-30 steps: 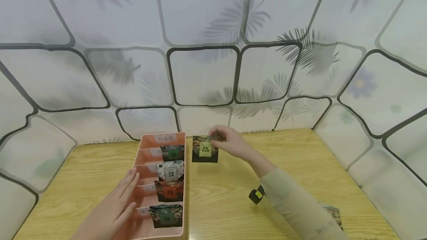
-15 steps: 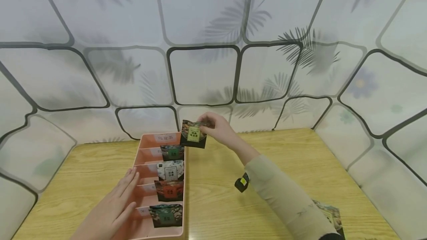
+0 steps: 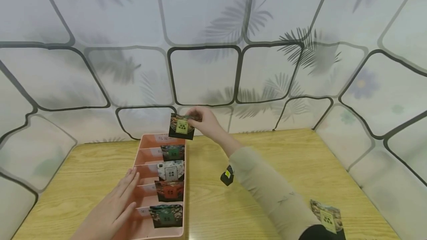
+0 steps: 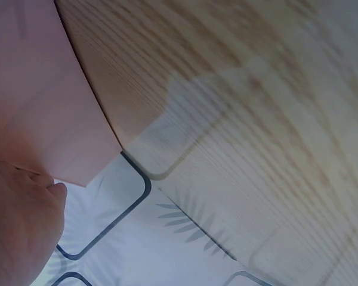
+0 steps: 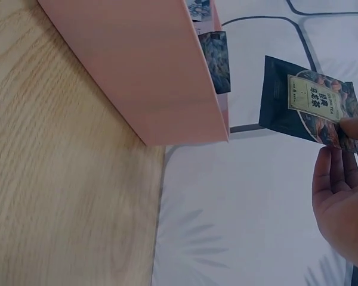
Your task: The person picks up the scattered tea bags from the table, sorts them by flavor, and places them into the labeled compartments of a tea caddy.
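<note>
In the head view my right hand (image 3: 210,124) pinches a dark tea bag sachet (image 3: 181,126) with a yellow-green label by its right edge. The sachet hangs over the far end of a pink divided box (image 3: 144,157), overlapping the paper label of its rearmost compartment. The right wrist view shows thumb and fingers on either side of the sachet (image 5: 313,100), beyond the box's end wall (image 5: 137,77). My left hand (image 3: 110,203) rests on the box's left side, fingers stretched along the rim. Its knuckles (image 4: 24,220) show against the pink wall in the left wrist view.
In the nearer compartments stand a dark green sachet (image 3: 173,152), a white one (image 3: 171,172), a red one (image 3: 169,191) and another green one (image 3: 166,216). A sachet with a yellow-green label (image 3: 328,217) lies at the table's front right. A patterned curtain (image 3: 207,77) hangs behind.
My right hand has carried the sachet left and upward, from beside the box to over its far end. The sachet at the front right has come out from behind the sleeve. My left hand stays put.
</note>
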Tool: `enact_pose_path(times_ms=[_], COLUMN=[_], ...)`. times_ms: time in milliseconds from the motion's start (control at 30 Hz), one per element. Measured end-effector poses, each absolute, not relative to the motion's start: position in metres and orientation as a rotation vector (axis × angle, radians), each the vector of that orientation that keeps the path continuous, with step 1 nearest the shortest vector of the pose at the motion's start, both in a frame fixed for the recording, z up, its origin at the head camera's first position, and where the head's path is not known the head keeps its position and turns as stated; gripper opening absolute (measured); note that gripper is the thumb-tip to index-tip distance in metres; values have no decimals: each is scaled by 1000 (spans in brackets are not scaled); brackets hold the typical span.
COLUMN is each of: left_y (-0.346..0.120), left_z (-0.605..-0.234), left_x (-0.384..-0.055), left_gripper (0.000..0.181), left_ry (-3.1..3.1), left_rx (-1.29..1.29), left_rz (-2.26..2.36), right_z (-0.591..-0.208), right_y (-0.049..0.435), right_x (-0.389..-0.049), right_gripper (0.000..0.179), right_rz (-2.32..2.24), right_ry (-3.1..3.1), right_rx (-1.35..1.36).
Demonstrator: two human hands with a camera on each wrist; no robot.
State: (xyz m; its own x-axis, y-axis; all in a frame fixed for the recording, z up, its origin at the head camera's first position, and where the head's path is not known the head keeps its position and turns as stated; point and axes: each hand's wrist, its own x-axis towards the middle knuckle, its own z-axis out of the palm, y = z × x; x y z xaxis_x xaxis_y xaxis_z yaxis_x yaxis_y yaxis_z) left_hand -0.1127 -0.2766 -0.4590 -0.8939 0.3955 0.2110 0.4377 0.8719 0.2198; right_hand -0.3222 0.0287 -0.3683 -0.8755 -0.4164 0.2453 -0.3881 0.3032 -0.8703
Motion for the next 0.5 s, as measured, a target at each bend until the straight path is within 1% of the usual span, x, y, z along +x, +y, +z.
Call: enact_pose_path(times_ms=[500], left_y=[-278], left_z=[-459], left_x=[-114], left_gripper=[67], left_ry=[-2864], left_rx=[-673], left_rz=[-390], right_z=[-391], right_y=[1], right_x=[-320], right_gripper=[15], right_rz=[-1726], right_ry=[2569], right_rx=[-696])
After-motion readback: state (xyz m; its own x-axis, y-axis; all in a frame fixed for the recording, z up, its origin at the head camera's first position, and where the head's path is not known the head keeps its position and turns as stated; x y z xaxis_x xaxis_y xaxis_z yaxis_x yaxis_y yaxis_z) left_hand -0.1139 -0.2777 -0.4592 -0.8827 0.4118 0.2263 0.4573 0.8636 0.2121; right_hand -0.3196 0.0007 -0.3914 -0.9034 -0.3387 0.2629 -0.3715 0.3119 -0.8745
